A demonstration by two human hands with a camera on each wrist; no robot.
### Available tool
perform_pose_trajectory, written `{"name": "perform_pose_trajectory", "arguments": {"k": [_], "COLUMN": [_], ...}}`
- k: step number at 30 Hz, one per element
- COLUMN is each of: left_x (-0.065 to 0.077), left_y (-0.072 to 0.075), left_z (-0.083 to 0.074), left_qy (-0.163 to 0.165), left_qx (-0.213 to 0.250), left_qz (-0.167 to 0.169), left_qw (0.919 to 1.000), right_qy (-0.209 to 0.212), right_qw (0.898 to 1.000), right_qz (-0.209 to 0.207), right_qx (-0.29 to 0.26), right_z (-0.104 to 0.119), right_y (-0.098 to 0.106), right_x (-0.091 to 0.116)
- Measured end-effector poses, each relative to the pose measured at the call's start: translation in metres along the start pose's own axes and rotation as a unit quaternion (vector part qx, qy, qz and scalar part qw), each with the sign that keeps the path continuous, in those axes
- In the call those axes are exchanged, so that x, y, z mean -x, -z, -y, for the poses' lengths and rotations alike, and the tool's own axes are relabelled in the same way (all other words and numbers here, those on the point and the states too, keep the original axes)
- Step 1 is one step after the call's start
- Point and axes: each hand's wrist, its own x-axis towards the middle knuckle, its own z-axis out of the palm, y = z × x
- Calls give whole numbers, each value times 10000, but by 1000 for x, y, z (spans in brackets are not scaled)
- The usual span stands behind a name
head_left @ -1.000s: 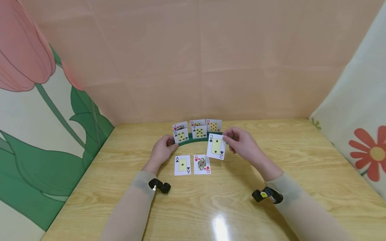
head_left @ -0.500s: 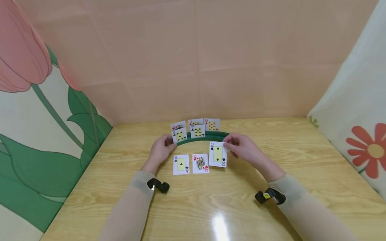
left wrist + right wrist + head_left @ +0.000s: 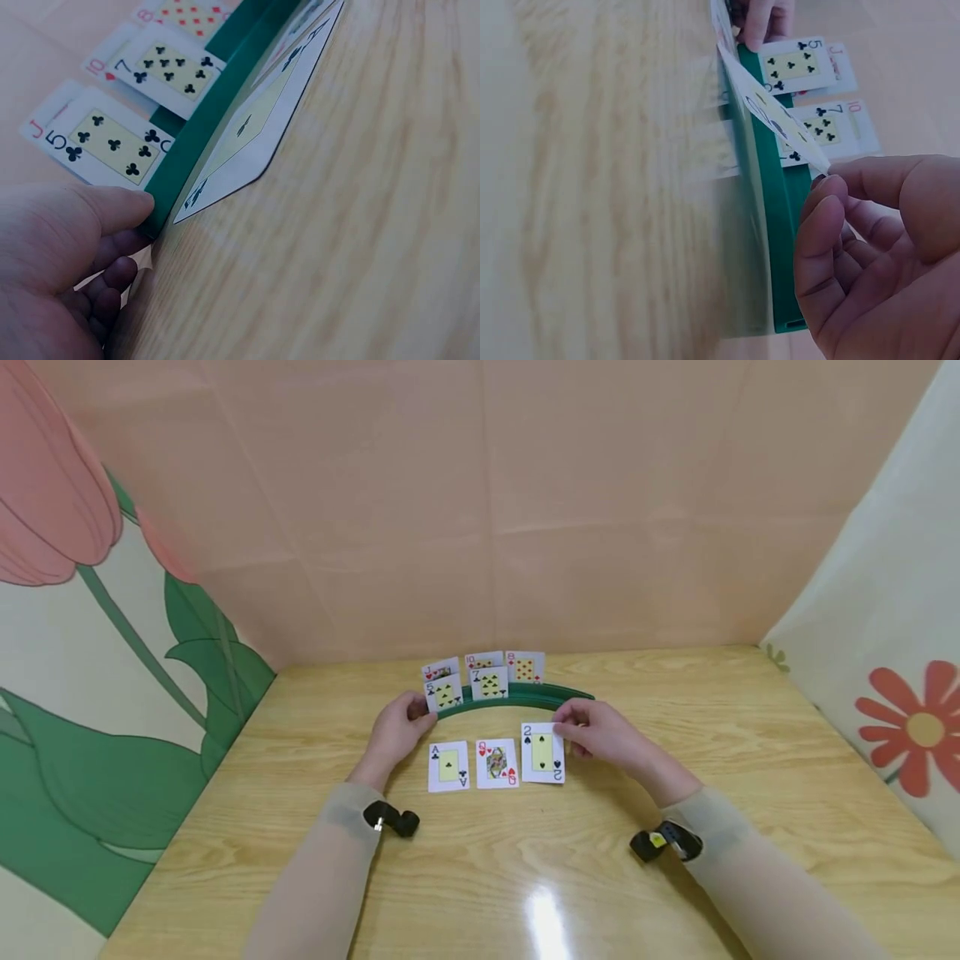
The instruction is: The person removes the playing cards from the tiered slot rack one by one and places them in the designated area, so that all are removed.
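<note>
My left hand (image 3: 396, 728) grips the left end of a curved green card holder (image 3: 558, 695), thumb on its front edge in the left wrist view. Between thumb and fingers of my right hand (image 3: 602, 732) the two of spades (image 3: 542, 755) is pinched by its upper right corner, its face toward the head camera. It is to the right of the queen of hearts (image 3: 497, 764) and the ace of clubs (image 3: 448, 767), both face up before the holder. In the holder's front row stand the five of clubs (image 3: 444, 693) and seven of clubs (image 3: 489, 683).
Behind those cards stand a red jack (image 3: 439, 669), a red ten (image 3: 483, 658) and the eight of diamonds (image 3: 525, 667). The wooden table (image 3: 480, 868) meets a pink cloth backdrop (image 3: 487, 527); flower-printed panels flank it.
The right hand has brought the two of spades down and toward the person, from in front of the holder to beside the queen. The left hand stays at the holder's end.
</note>
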Motion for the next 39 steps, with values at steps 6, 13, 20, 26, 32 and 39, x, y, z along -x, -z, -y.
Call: {"name": "perform_pose_trajectory", "arguments": {"k": [6, 13, 20, 26, 32, 39], "left_x": [-1, 0, -1, -2, -2, -1], "left_y": [2, 1, 1, 0, -1, 0], "left_z": [-1, -2, -1, 0, 1, 1], "left_qy": [0, 20, 18, -17, 3, 19], "left_qx": [-20, -30, -68, -74, -87, -93], "left_qz": [-22, -20, -6, -14, -26, -18], "left_qw": [10000, 10000, 10000, 10000, 10000, 10000], "right_qy": [-19, -53, -136, -183, -263, -264], "right_qw": [9997, 9992, 9992, 9990, 9982, 9969], "right_qz": [75, 155, 78, -22, -74, -94], "right_qx": [244, 357, 357, 404, 528, 729], "right_z": [-5, -11, -18, -20, -19, -16], "right_y": [0, -3, -5, -8, -10, -12], "right_x": [-3, -5, -7, -8, -9, -9]}}
